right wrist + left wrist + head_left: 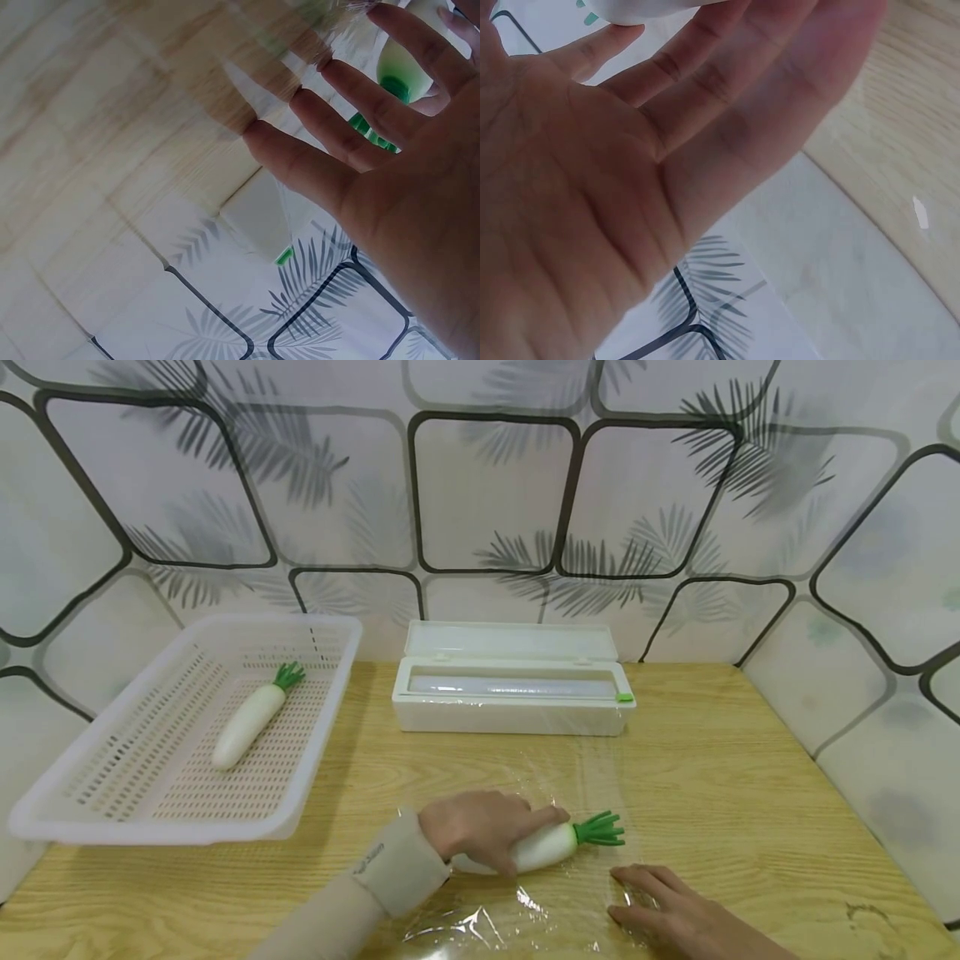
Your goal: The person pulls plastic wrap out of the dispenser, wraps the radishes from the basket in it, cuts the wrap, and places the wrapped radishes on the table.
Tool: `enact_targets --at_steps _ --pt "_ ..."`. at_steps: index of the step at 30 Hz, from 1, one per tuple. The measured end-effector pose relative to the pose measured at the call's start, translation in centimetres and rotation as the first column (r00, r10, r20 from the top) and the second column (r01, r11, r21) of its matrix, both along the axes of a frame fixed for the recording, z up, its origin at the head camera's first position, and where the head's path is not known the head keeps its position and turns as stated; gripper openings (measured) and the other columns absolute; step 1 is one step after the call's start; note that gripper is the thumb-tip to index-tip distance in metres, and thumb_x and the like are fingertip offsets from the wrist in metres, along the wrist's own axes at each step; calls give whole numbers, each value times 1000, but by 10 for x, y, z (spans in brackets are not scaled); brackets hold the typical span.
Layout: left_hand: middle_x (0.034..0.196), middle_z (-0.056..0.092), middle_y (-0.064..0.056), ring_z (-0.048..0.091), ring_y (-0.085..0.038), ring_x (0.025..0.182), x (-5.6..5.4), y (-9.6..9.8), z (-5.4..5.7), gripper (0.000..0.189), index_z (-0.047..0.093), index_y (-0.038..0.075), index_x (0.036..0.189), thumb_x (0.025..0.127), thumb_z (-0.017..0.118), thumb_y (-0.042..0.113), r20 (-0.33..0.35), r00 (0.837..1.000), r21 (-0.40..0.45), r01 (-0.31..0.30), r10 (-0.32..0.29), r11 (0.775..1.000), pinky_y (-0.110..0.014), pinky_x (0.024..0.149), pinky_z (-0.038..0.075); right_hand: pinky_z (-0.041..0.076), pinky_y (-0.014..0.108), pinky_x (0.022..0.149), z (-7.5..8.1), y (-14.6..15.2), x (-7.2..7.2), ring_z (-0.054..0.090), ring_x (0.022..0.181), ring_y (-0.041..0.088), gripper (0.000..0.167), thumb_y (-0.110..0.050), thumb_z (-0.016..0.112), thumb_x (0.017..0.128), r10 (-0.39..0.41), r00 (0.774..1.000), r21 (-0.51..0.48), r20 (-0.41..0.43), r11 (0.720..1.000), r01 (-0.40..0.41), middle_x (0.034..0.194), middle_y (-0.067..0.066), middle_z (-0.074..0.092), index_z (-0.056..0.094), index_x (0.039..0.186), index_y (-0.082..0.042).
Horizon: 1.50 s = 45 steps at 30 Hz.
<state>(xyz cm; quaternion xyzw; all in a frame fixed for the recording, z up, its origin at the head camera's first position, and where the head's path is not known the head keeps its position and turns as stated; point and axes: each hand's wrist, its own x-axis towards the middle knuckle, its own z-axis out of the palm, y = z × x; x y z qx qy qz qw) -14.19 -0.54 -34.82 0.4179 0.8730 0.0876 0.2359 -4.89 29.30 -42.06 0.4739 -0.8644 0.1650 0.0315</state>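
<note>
A white radish [551,850] with green stalk ends lies on a sheet of clear cling film [532,906] on the table. From above, my left hand [491,828] holds the radish, its index finger stretched along the far side and its thumb on the near side. The left wrist view shows the pale end of the radish at the top, past the palm. Right of the stalks, my right hand [678,914] has its fingers extended, the fingertips at the film's right edge. In the right wrist view, those fingers [307,161] rest spread against the glossy film.
Behind the hands stands a white cling film box [513,717], lid raised, roll inside, a green slider at its right end; film runs from it toward me. A white basket [318,760] at left holds another white radish [250,723]. Patterned wall covering [487,493] backs the wooden table [750,777].
</note>
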Motion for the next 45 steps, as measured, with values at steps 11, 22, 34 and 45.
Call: enact_targets --at_steps 11,22,34,45 --pt "111 66 4 59 -7 91 1 0 -1 74 55 23 144 78 86 18 -23 1000 -6 13 -13 1000 -23 76 51 55 26 67 2 -2 2 48 118 21 53 -55 72 90 -19 997 12 -74 1000 20 138 9 49 68 129 -19" --pt "120 67 -6 62 -9 99 -11 -14 1 59 53 12 146 91 74 13 168 985 101 16 -33 995 -23 85 52 56 27 70 3 -2 2 48 119 21 55 -57 71 90 -34 998 30 -49 999 35 139 8 49 67 131 -21" --pt "121 61 -9 58 -18 102 -17 -22 -5 51 52 26 148 102 53 4 115 993 167 -43 23 985 -33 86 54 56 28 71 4 -2 3 47 120 21 56 -57 71 90 -32 998 27 -49 999 33 140 8 49 65 133 -22" --pt "129 59 -11 57 -18 108 -18 -28 -5 45 53 17 148 104 59 23 -28 999 201 -28 34 979 -34 92 53 58 28 69 13 -6 2 56 113 25 51 -54 71 90 -43 998 56 -45 997 45 135 10 55 67 128 -20"
